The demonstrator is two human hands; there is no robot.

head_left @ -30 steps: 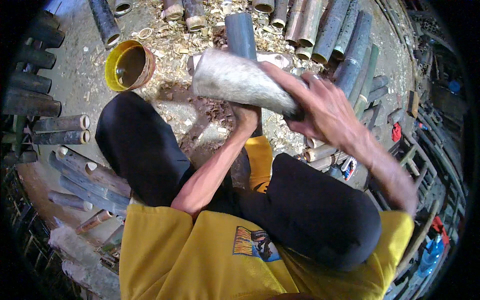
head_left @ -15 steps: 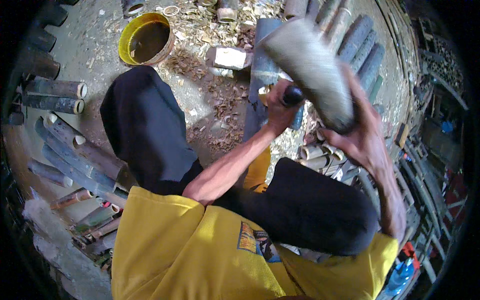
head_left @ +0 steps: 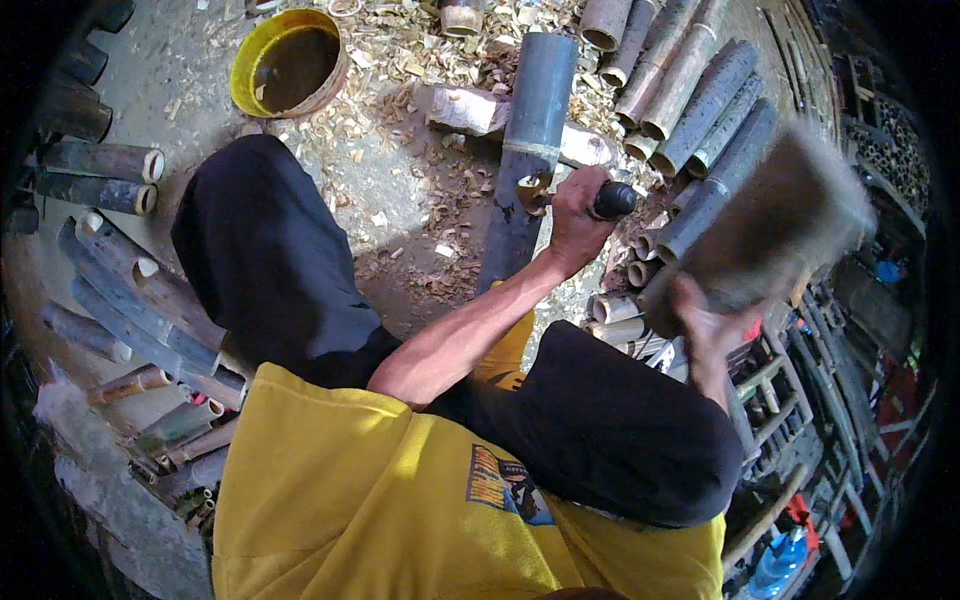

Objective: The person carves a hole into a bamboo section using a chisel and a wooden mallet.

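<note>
My left hand [head_left: 578, 225] is closed round a chisel [head_left: 614, 201]. Its round black butt sticks out past the thumb, and its tip meets a notch cut in the side of a dark bamboo tube [head_left: 540, 100]. The tube slopes away from between my legs, with a pale node ring just beyond the notch. Off to the right, my right hand [head_left: 712, 325] grips a thick, block-like mallet [head_left: 770, 225] by its near end. Motion smears the mallet, which is well apart from the chisel.
Beneath the tube lies a pale block [head_left: 468, 110]. A yellow bucket [head_left: 337, 90] with dark contents stands far left. Wood chips litter the floor. Bamboo tubes [head_left: 711, 108] lie at right, and more bamboo pieces [head_left: 160, 290] at left. A blue bottle [head_left: 778, 565] is near right.
The mallet has swung from above the chisel out to the right, together with my right hand. My left hand still holds the chisel at the tube.
</note>
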